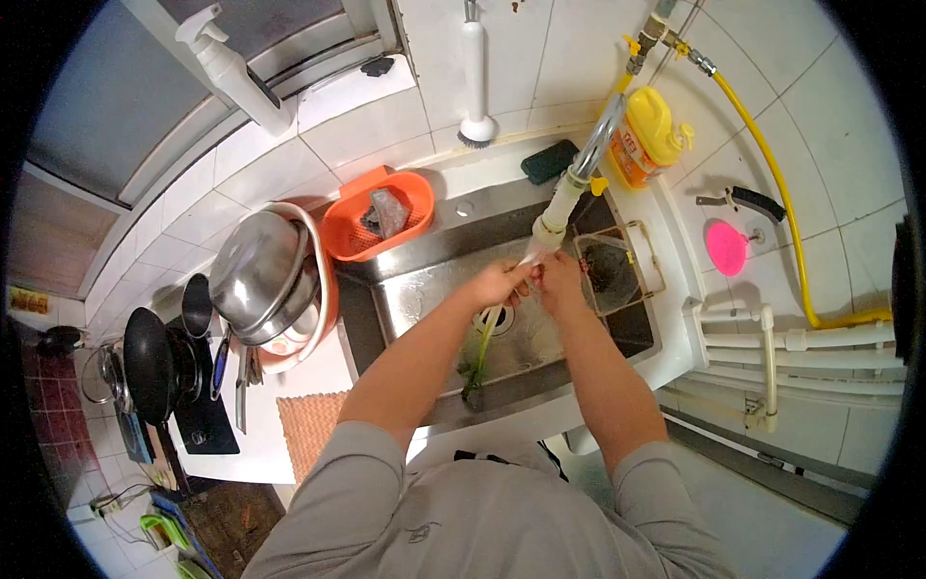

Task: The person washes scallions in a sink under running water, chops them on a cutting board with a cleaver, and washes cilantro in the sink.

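Note:
A long pale-green leafy stalk (pixel 485 333), which looks like celery, hangs over the steel sink (pixel 415 289), its dark leaves (pixel 471 376) pointing toward me. My left hand (pixel 500 285) is closed around its upper part. Close beside it, my right hand (pixel 559 280) has its fingers curled in at the stalk's upper end, just under the tap (pixel 550 227). Whitish water seems to run from the tap onto my hands. The fingers partly hide the end of the stalk. Below my hands the drain (pixel 508 318) shows in part.
An orange strainer basket (pixel 381 241) stands at the sink's back left corner, next to stacked metal bowls (pixel 258 270). A wire rack (pixel 617 270) hangs in the sink's right side. Behind the tap stands a yellow detergent bottle (pixel 648 135). Pans (pixel 149 367) are at the left.

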Demonstrator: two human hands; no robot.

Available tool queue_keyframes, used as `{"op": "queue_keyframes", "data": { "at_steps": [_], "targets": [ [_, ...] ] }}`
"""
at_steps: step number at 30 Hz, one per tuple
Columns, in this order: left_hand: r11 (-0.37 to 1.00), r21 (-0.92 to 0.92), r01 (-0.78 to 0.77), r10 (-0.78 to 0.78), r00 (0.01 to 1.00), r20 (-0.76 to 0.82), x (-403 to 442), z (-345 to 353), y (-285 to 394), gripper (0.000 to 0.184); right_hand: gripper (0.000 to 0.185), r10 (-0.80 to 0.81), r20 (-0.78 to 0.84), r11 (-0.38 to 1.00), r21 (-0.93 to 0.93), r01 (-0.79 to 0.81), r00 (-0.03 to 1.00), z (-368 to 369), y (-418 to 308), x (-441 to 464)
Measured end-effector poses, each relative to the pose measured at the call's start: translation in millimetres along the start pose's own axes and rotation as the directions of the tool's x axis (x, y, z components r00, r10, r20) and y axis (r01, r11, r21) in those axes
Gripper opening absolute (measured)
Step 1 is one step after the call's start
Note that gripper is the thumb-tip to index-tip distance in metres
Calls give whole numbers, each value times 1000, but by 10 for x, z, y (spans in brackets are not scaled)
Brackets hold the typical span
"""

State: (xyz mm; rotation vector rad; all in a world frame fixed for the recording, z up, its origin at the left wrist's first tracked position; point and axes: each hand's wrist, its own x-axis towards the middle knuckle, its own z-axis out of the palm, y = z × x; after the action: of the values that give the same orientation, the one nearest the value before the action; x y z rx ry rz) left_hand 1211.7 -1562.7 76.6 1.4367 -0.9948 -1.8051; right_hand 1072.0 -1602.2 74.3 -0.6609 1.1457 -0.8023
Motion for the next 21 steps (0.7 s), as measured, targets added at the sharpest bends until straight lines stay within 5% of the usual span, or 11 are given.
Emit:
{"op": "queue_keyframes", "data": {
  "at_steps": [4, 11, 14, 21],
  "targets": [
    [1000, 17, -8, 5, 987, 160, 19, -154, -110, 28, 15, -93, -175, 993, 60, 104, 980, -109, -214, 26],
    [972, 223, -71, 50, 994, 96, -158, -278, -165, 30, 17, -162, -284, 956, 191, 222, 945, -208, -454, -1],
    [979, 203, -31, 26, 999, 24, -163, -161, -54, 31, 17, -91, -90, 989, 110, 100, 992, -125, -315, -34],
    [979, 201, 24, -22, 1000, -15, -268, -320, -113, 42, 16, -57, -60, 995, -82, 52, 997, -130, -312, -45]
  ]
}}
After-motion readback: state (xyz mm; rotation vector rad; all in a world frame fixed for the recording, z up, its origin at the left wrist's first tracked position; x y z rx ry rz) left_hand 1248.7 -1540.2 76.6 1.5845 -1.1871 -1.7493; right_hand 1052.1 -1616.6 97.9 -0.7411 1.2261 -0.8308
